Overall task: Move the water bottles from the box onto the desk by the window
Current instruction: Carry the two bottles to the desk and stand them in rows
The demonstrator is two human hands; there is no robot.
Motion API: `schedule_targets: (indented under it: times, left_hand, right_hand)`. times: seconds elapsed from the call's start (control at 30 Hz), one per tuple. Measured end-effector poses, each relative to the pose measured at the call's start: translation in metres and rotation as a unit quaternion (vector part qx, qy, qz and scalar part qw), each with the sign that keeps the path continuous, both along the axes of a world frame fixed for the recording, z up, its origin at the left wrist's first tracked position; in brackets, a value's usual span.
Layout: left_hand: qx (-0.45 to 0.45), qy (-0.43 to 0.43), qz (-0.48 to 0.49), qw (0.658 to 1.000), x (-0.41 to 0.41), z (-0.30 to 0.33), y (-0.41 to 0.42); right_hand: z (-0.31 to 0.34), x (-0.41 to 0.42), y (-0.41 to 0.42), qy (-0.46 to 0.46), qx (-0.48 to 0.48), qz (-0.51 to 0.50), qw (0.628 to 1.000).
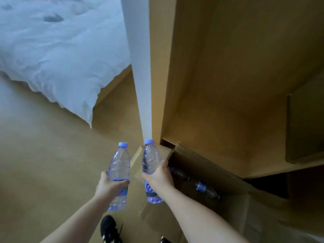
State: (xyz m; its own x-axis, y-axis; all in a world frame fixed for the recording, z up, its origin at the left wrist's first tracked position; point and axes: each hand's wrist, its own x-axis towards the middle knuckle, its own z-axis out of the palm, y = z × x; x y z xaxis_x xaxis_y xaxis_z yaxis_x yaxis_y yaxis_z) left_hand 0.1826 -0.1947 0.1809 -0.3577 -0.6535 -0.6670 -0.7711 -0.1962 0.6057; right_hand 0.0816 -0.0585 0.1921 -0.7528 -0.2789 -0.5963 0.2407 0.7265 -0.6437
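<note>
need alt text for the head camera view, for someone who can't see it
Seen from above, a person's left hand and right hand each grip an upright clear water bottle with a blue cap, the left bottle and right bottle side by side. At right, an open cardboard box holds more bottles; a white-covered bed lies upper left.

White bed, tan floor, wood cabinet

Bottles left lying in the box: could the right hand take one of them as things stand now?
Probably not yet. The right hand already grips a bottle, so its fingers are taken. The box stands open, with a bottle lying uncovered beside that hand.
</note>
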Motion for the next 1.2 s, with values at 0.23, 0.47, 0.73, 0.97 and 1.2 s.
schedule_targets:
  times: [0.23, 0.47, 0.73, 0.97, 1.2]
  left_hand:
    - [-0.043, 0.007, 0.102, 0.994, 0.083, 0.05, -0.101]
    - [-0.106, 0.024, 0.202, 0.973, 0.167, 0.106, -0.238]
    - [-0.19, 0.039, 0.235, 0.952, 0.239, 0.167, -0.372]
    - [-0.227, 0.034, 0.286, 0.93, 0.25, 0.188, -0.456]
    - [-0.28, -0.02, 0.321, 0.905, 0.216, 0.2, -0.579]
  right_hand:
    - [0.054, 0.052, -0.134, 0.03, 0.004, 0.095, 0.995]
    - [0.107, 0.131, -0.298, 0.062, -0.016, 0.155, 0.986]
    - [0.164, 0.189, -0.441, 0.075, -0.097, 0.227, 0.966]
    - [0.19, 0.195, -0.543, 0.146, -0.106, 0.284, 0.942]
    - [0.201, 0.165, -0.687, 0.222, -0.102, 0.363, 0.899]
